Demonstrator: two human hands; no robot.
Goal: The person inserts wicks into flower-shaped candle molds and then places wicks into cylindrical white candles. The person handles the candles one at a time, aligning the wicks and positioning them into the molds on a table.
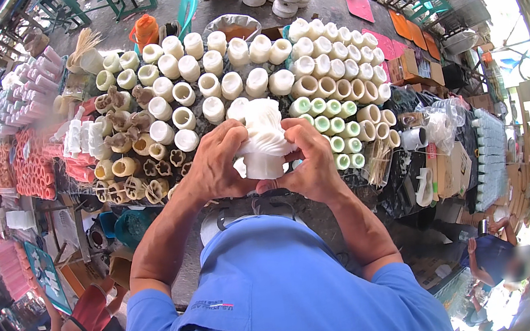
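Both my hands are around a white candle point(264, 140) with twisted, swirling ridges over a smooth round base. My left hand point(218, 161) grips its left side, with the thumb low by the base. From the right, the fingers of my right hand point(312, 159) press on the ridges, its thumb also near the bottom. The candle is held in front of my chest at the table's near edge. Behind it stand rows of plain white hollow cylinders point(210, 86). To the right of my right hand are small green-lined cups point(335, 126); flower-shaped hollow pieces point(157, 190) lie left of my left hand.
Pink pieces point(31, 166) crowd the table's left end. A bundle of thin sticks point(381, 160) lies at the right, near cardboard point(451, 171) and a plastic bag point(441, 122). An orange bag point(145, 31) and green chair point(188, 8) stand beyond. Other people point(491, 256) are at both sides.
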